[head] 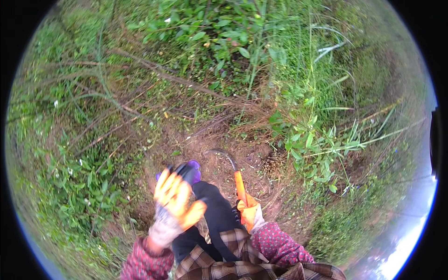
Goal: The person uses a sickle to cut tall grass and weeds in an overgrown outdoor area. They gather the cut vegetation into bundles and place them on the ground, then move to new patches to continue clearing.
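My right hand (249,211), in an orange and white work glove, grips the orange handle of a sickle (239,183). The sickle's curved metal blade points up and to the left, over bare soil. My left hand (176,199) wears a matching glove, blurred, with its fingers spread and nothing seen in it. It is above my dark-clad legs, near a purple shoe (194,170). A tuft of cut stubble (273,162) stands in the soil to the right of the blade.
Leafy weeds (84,189) grow on the left, and denser green plants (224,31) stand ahead. A long dry stem (196,86) slants across the ground in front of me. Tall grass and a leafy branch (308,143) are on the right.
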Available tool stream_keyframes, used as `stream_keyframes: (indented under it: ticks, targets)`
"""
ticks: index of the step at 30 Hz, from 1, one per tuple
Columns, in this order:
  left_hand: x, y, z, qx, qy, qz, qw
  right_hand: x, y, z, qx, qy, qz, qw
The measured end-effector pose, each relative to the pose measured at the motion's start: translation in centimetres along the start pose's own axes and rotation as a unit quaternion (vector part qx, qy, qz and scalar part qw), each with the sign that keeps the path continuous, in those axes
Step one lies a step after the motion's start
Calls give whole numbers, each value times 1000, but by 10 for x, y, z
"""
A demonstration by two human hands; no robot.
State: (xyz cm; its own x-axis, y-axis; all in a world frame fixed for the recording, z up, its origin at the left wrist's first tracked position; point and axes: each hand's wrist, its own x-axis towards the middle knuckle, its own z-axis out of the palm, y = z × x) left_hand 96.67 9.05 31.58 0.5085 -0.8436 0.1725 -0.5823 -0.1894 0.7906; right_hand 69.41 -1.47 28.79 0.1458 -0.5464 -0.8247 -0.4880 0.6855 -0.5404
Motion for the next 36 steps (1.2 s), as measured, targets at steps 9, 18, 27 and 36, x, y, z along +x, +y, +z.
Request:
stream_keyframes:
  ticks: [9,18,27,36]
  targets:
    - [235,-42,166,231,-127,9,965,120,4,-36,179,79,4,981]
    - [196,-122,299,412,-459,-124,777,282,-64,-36,359,8,173,917]
    - [233,-186,325,180,-602,-267,730,206,-100,-59,435,-177,122,875]
    - [172,-102,305,28,-478,-281,832,201,-109,-60,342,-47,112,932]
